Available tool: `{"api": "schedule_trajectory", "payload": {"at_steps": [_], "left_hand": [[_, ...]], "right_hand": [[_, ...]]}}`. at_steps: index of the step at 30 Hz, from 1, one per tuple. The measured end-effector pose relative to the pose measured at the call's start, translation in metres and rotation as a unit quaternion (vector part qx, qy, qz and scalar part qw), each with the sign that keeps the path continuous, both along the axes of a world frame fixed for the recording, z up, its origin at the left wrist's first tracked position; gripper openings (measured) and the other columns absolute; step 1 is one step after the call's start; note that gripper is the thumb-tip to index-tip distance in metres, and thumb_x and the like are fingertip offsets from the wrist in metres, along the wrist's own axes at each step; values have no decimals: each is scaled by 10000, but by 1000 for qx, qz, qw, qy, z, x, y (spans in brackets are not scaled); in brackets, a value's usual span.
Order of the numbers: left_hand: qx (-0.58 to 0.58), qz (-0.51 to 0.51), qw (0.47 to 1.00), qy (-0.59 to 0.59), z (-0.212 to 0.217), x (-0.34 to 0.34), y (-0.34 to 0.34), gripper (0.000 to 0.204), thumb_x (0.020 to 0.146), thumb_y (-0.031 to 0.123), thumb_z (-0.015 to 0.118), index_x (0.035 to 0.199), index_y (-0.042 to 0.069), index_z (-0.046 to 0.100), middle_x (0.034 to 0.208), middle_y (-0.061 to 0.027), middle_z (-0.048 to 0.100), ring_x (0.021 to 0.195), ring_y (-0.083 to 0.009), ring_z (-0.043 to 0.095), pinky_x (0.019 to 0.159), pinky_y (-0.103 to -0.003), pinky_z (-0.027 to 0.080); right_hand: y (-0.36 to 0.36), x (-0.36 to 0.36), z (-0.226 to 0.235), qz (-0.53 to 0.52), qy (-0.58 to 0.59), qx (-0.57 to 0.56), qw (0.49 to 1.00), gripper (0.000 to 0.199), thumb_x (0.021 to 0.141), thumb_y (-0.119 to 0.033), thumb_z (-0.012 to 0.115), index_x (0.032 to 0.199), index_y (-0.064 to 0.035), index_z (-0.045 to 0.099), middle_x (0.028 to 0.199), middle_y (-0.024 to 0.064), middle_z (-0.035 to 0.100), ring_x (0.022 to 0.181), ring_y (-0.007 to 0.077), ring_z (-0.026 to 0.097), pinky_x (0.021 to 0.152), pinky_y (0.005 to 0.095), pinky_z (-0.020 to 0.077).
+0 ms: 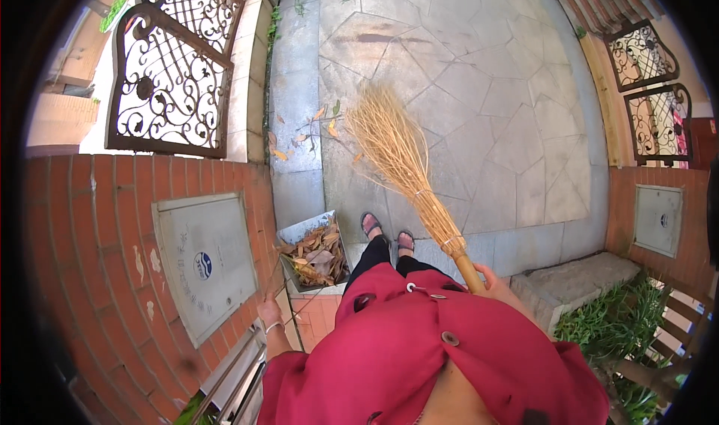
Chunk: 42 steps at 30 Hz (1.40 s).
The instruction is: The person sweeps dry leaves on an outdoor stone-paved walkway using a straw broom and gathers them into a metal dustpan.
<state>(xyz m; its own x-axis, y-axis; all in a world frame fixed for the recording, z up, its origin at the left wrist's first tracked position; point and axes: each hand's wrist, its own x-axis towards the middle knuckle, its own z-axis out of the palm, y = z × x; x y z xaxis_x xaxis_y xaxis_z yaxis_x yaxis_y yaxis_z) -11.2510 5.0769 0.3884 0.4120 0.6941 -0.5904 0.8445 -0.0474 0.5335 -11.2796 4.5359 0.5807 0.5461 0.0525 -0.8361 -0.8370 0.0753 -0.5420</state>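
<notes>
My right hand (498,284) grips the wooden handle of a straw broom (397,159), whose pale bristles fan out over the stone paving ahead of my feet. My left hand (269,311) holds the thin handle of a grey metal dustpan (299,234) that stands by my left foot. The dustpan is full of dry brown leaves (318,256). A few loose fallen leaves (303,134) lie on the paving to the left of the broom's bristles. My red coat fills the lower middle of the view.
A brick wall with a grey metal panel (206,264) stands at my left, and an ornate iron gate (172,73) beyond it. A stone step (573,283) and green plants (618,320) are at my right, beside another brick wall with a panel (657,219).
</notes>
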Motion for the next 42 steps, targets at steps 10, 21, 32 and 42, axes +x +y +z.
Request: {"api": "schedule_trajectory", "payload": {"at_steps": [10,21,32,42], "left_hand": [[67,-7,997,-31,21,-60,23,373,689,260,574,865,-69,591,845,-164,591,774,-239,530,716,-324,394],[124,-4,992,10,29,-78,22,391,690,286,571,901,-42,582,867,-179,589,817,-253,540,748,-317,393],[4,15,996,-93,54,1,-7,342,684,131,596,972,-48,547,971,-145,573,919,-258,520,822,-321,372],[9,-59,997,-46,-1,53,20,350,700,292,590,611,-32,492,553,-153,501,529,-268,471,552,-362,374]], "right_hand": [[-28,-10,38,-172,51,73,981,669,697,39,524,1235,-184,194,639,85,462,507,161,476,442,279,413],[17,0,-6,136,35,65,988,721,675,-26,616,1263,-108,207,903,88,491,737,129,507,607,241,422],[47,76,-3,1,49,27,998,617,779,-262,577,1257,-128,212,753,109,525,580,158,525,531,290,457],[75,135,-77,-124,166,46,977,382,780,-287,550,1060,-76,397,741,138,528,568,172,527,439,282,452]]}}
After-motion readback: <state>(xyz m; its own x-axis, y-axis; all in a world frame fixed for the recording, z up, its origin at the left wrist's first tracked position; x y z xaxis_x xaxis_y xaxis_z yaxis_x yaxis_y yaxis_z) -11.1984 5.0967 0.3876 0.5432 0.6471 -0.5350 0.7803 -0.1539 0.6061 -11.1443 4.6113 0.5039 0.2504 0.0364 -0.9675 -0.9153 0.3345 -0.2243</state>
